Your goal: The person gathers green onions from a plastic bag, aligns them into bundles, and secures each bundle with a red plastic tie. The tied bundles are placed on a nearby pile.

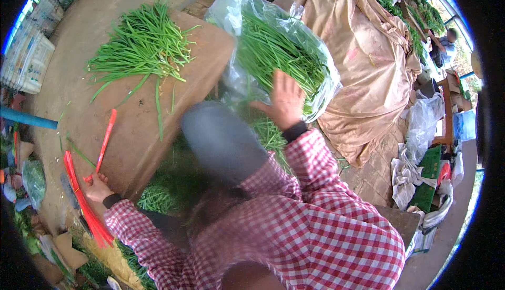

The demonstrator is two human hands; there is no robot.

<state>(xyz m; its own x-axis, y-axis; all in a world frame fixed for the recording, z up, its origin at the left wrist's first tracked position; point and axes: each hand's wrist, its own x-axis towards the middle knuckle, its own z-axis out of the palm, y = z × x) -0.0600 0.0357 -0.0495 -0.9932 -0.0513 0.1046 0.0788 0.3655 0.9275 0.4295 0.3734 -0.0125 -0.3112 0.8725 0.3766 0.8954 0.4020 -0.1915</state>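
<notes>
My left hand (98,187) is at the near left of the brown table (173,100), pinching one end of a red tie strip (105,140). A bundle of similar red strips (85,201) lies just beside that hand. On the far part of the tabletop is a loose pile of green garlic chives (142,45). My right hand (287,100), fingers apart, is over a clear plastic bag (232,17) with more chives (276,45) inside. Whether its palm touches the leaves cannot be told; nothing shows in its grasp.
A large tan cloth (359,53) covers a heap right of the bag. Cut greens (158,197) lie below the table's edge, by my knee (221,136). White crates (29,61) stand far left. Plastic sheeting (424,124) and a green crate (426,175) are at right. Another person (447,47) is far right.
</notes>
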